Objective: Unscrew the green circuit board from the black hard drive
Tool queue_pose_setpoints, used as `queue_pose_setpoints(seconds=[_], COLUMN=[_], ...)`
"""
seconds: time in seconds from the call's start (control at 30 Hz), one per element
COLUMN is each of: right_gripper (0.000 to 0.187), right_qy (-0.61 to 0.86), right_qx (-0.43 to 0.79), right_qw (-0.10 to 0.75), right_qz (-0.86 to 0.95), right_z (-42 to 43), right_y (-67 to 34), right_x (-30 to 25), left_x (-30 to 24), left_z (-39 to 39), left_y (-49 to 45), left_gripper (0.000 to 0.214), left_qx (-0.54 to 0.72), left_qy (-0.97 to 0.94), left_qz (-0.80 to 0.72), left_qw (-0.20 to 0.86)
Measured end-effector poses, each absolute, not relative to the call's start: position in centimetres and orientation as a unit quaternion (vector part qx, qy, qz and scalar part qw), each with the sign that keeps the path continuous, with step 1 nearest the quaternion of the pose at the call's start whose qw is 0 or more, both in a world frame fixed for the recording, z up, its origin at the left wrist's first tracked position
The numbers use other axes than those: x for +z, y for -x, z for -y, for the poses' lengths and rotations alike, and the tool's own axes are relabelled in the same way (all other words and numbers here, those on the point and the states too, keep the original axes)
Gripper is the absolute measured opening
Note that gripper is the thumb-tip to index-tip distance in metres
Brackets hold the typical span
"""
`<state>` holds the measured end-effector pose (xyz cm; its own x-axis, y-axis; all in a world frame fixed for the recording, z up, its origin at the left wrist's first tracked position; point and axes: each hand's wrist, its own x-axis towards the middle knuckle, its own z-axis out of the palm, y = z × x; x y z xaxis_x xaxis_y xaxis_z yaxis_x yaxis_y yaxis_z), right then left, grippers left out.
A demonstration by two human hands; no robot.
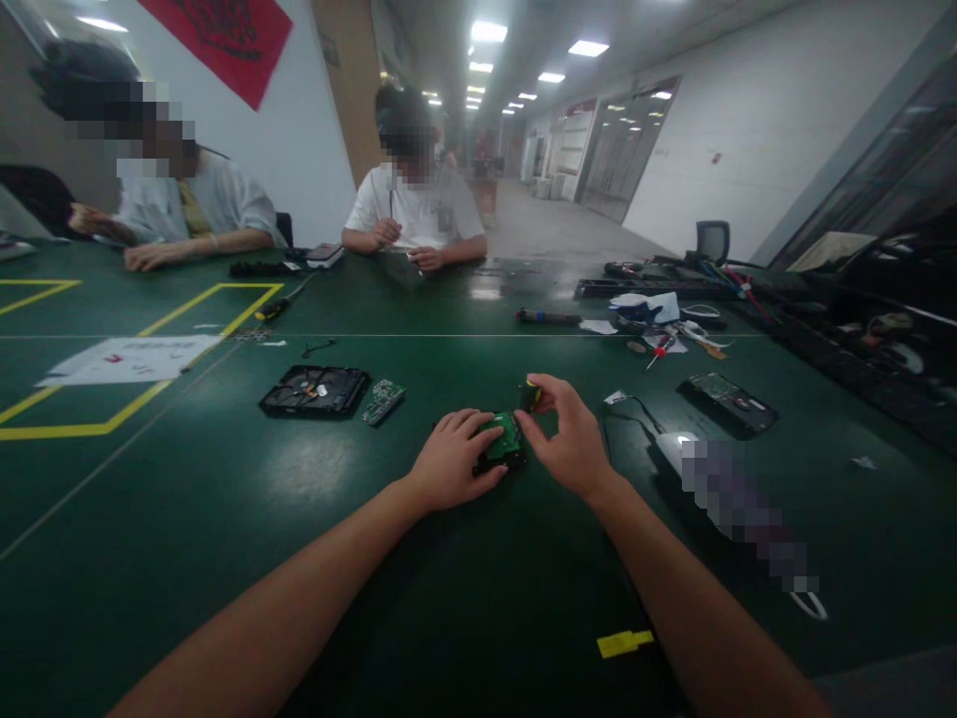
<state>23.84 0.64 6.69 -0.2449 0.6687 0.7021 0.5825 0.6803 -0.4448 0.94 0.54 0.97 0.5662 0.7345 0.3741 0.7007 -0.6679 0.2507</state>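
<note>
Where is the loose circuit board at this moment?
In the head view, the board lies on the table beside the open drive, left of the left hand holding a second drive.

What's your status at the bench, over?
Left hand holding hard drive, circuit side up. Right hand pinching screwdriver at its far edge. Opened drive and loose board lie left, apart.
</note>
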Motion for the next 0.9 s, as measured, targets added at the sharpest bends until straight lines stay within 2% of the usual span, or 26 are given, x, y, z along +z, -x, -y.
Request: queue_pose_setpoints(seconds=[0.3, 0.53, 0.77, 0.9], right_gripper=[0.051, 0.053, 0.043, 0.052], right_qy=[0.387, 0.368, 0.391, 0.392], right_qx=[0.003, 0.058, 0.004, 0.028], right_qw=[0.465, 0.461, 0.471, 0.472], right_qz=[0.796, 0.805, 0.790, 0.789], right_z=[-0.81, -0.88, -0.98, -0.94], right_y=[-23.73, -23.68, -23.74, -23.71], right_x=[7.17, 7.36, 7.52, 6.95], left_x=[0.99, 1.03, 1.08, 1.05], left_z=[-0.58, -0.49, -0.49, -0.57], left_y=[-0.92, -0.91, -0.90, -0.88], left_gripper=[0.062, 0.061, 0.062, 0.062], left_qx=[0.222, 0.225, 0.230, 0.230], left_qy=[-0.884, -0.884, -0.883, -0.884], left_qz=[-0.411, -0.408, -0.407, -0.405], left_qw=[0.032, 0.033, 0.038, 0.039])
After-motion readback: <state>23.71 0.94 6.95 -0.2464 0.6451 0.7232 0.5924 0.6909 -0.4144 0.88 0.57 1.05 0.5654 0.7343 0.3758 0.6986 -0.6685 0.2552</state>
